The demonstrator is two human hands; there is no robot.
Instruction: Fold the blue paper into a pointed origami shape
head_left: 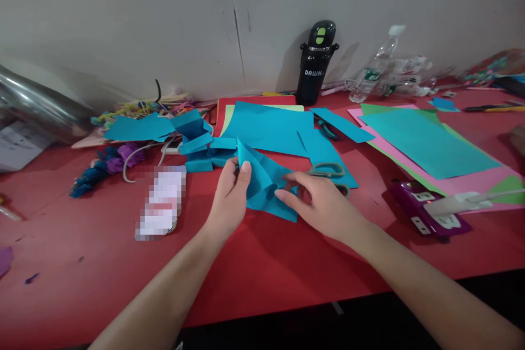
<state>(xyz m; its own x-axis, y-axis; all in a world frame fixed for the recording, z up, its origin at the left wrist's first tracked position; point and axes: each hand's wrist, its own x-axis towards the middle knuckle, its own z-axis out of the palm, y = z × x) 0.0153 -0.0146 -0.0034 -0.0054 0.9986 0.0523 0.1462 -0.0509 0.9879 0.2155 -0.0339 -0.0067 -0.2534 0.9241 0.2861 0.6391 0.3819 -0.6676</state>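
At frame centre, we are pinching one folded blue sheet [259, 178] in our left hand [228, 196], our right hand [318, 199] half-curling against it, grip unclear; one black bottle [311, 74] is standing upper centre, one phone [162, 202] lying centre left.

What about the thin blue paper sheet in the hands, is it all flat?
No, the blue paper sheet is bent, with a pointed corner sticking up above the left hand pinching it.
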